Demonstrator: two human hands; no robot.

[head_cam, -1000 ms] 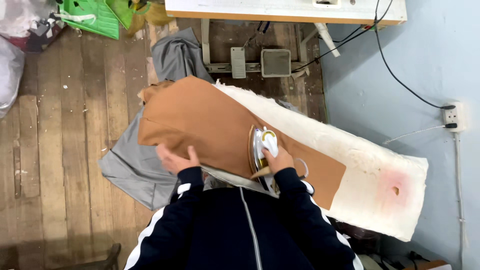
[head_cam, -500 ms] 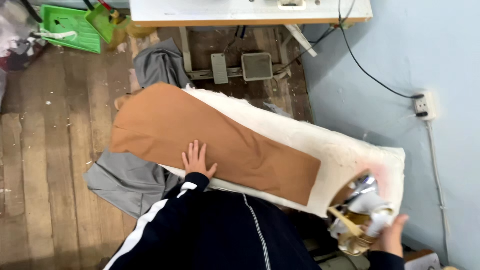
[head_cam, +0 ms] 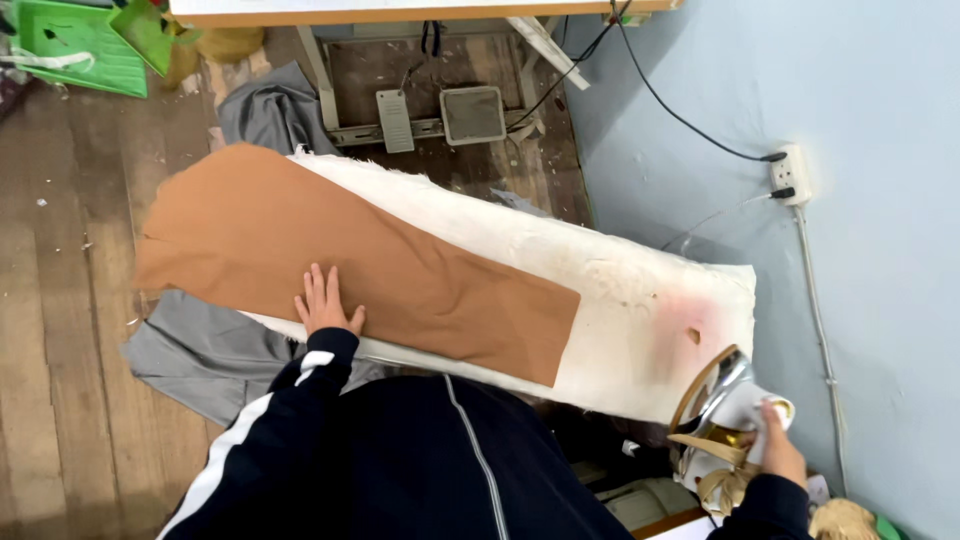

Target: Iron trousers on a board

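Note:
A long brown piece of cloth point(head_cam: 330, 250) lies flat along a white padded ironing board point(head_cam: 600, 290). My left hand point(head_cam: 325, 303) rests flat on the brown cloth near the board's near edge, fingers spread. My right hand point(head_cam: 778, 450) grips the handle of a clothes iron point(head_cam: 722, 405) at the board's right end, off the cloth, with its metal soleplate tilted up on edge. The board's right end shows a pinkish scorch mark point(head_cam: 690, 325).
Grey fabric point(head_cam: 205, 355) hangs below the board over a wooden floor point(head_cam: 60, 300). A sewing machine table with pedals point(head_cam: 440, 115) stands at the back. A wall socket point(head_cam: 787, 172) with black cable is on the blue wall. A green tray point(head_cam: 75, 45) lies far left.
My right hand has carried the iron off the brown cloth to the board's right end and tipped it up. My left hand stayed pressing the cloth.

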